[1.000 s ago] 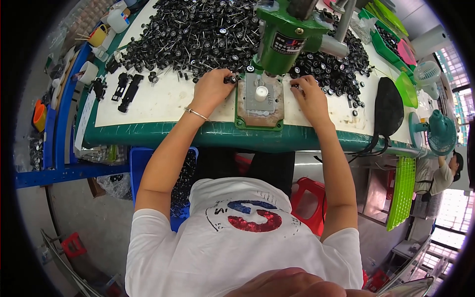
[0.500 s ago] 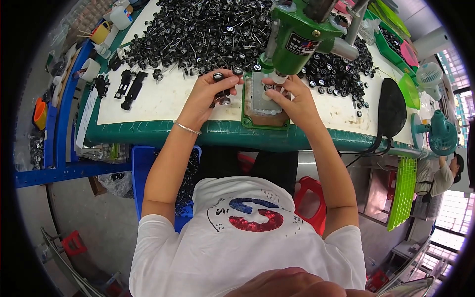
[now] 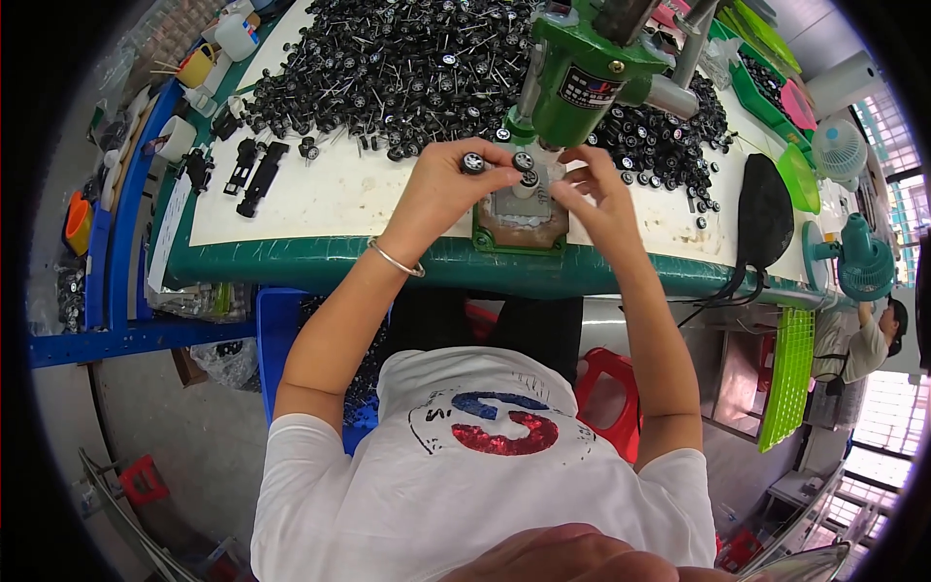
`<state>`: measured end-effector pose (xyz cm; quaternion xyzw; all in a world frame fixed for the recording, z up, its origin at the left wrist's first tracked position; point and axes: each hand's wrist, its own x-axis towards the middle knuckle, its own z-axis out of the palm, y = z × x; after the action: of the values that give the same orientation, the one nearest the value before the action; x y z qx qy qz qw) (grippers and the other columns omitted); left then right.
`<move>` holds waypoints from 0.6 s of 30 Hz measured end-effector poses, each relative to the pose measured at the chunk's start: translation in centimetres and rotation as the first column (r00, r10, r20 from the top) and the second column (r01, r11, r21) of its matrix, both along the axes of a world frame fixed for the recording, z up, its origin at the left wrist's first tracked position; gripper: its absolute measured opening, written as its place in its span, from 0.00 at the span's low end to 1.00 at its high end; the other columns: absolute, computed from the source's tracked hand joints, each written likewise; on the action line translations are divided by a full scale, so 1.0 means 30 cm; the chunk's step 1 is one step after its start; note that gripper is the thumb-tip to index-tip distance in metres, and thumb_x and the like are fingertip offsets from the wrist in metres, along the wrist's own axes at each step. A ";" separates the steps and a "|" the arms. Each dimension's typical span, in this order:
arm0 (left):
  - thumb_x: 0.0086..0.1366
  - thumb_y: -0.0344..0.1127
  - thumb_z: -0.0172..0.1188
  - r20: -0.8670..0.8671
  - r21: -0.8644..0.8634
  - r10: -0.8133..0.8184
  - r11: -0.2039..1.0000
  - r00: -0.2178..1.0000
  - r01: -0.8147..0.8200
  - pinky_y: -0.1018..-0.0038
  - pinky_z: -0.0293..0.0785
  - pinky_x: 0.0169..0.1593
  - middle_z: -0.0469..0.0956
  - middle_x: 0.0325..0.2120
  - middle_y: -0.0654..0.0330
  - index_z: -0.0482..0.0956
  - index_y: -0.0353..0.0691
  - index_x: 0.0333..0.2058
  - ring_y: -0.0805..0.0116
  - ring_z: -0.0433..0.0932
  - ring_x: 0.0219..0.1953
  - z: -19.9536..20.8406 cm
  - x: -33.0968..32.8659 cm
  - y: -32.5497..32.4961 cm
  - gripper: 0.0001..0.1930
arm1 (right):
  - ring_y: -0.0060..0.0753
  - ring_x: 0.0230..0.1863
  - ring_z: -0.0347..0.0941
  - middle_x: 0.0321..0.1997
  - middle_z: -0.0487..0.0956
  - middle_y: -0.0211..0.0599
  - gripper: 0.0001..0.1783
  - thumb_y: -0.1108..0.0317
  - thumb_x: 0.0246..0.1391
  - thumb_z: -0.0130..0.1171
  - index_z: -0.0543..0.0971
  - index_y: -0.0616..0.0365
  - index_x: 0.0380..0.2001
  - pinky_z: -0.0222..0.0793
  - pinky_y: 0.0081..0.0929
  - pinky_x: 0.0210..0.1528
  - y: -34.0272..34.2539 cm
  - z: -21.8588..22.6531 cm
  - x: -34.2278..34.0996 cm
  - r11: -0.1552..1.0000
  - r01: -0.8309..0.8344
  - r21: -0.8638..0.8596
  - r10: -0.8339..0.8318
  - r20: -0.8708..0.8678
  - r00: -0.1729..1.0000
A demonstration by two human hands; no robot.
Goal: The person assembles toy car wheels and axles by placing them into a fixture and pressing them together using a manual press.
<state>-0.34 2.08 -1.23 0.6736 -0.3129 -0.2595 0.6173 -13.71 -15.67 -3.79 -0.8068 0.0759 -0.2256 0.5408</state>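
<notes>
My left hand (image 3: 448,186) is closed on small black toy wheels (image 3: 472,163) with silvery hubs, over the left side of a green bench press (image 3: 582,82). Its fingertips reach to the press's grey base plate (image 3: 514,207). Another wheel (image 3: 529,180) sits on a pale round holder on that plate, close by my left thumb and under a further wheel (image 3: 523,161). To the right of the holder, my right hand (image 3: 596,192) has its fingers bent and apart, with nothing plainly in them. The press head hides part of the space behind my fingertips.
A big heap of black wheels and axles (image 3: 388,78) covers the back of the white table (image 3: 320,218). Black chassis pieces (image 3: 260,179) lie at the left. A black fan-shaped pad (image 3: 766,213) and a teal fan (image 3: 866,260) are at the right; a blue bin (image 3: 276,330) stands below.
My left hand has moved right, bringing its wheels over the base plate. My right hand has drawn slightly right, away from the holder, and its fingers have parted.
</notes>
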 end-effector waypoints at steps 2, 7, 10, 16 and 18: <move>0.53 0.31 0.68 0.090 -0.061 -0.012 0.998 0.996 0.018 0.84 0.67 0.30 0.77 0.24 0.67 0.83 0.36 0.31 0.83 0.70 0.26 -0.006 -0.008 -0.020 0.08 | 0.22 0.40 0.71 0.47 0.71 0.34 0.31 0.65 0.50 0.63 0.69 0.58 0.58 0.67 0.20 0.41 -0.027 0.022 -0.012 0.999 0.033 0.038 -0.034 0.009 0.999; 0.51 0.29 0.69 0.052 -0.074 -0.003 0.997 0.999 0.006 0.83 0.68 0.33 0.77 0.23 0.67 0.83 0.33 0.31 0.81 0.71 0.28 0.006 -0.021 -0.046 0.08 | 0.16 0.36 0.71 0.45 0.75 0.30 0.22 0.69 0.56 0.57 0.72 0.61 0.55 0.66 0.15 0.37 -0.103 0.107 -0.033 0.969 0.143 0.201 -0.164 0.092 0.982; 0.51 0.30 0.69 0.044 -0.040 -0.008 0.999 0.999 0.010 0.79 0.74 0.35 0.81 0.26 0.63 0.83 0.32 0.31 0.79 0.76 0.28 0.007 -0.018 -0.059 0.10 | 0.18 0.32 0.72 0.43 0.77 0.32 0.18 0.70 0.58 0.55 0.74 0.63 0.51 0.66 0.16 0.33 -0.172 0.149 -0.031 0.931 0.207 0.302 -0.266 0.169 0.949; 0.50 0.30 0.69 0.068 0.021 0.010 1.000 0.998 -0.011 0.79 0.74 0.33 0.80 0.25 0.63 0.83 0.33 0.31 0.78 0.76 0.27 0.053 -0.020 -0.074 0.09 | 0.18 0.22 0.66 0.25 0.74 0.30 0.14 0.63 0.61 0.49 0.77 0.63 0.40 0.61 0.16 0.23 -0.169 0.407 0.100 0.883 0.196 0.426 -0.371 0.378 0.848; 0.50 0.30 0.69 0.115 0.055 0.005 0.998 0.993 -0.011 0.79 0.73 0.32 0.80 0.24 0.63 0.83 0.33 0.31 0.78 0.76 0.26 0.054 -0.014 -0.074 0.09 | 0.23 0.23 0.66 0.25 0.74 0.30 0.17 0.60 0.64 0.44 0.76 0.61 0.40 0.60 0.18 0.25 -0.112 0.544 0.165 0.868 0.125 0.481 -0.358 0.430 0.829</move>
<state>-0.76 -0.14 0.39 0.7057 -0.3380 -0.2264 0.5801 -8.76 -19.03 12.53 -0.5611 0.0835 -0.4748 0.6728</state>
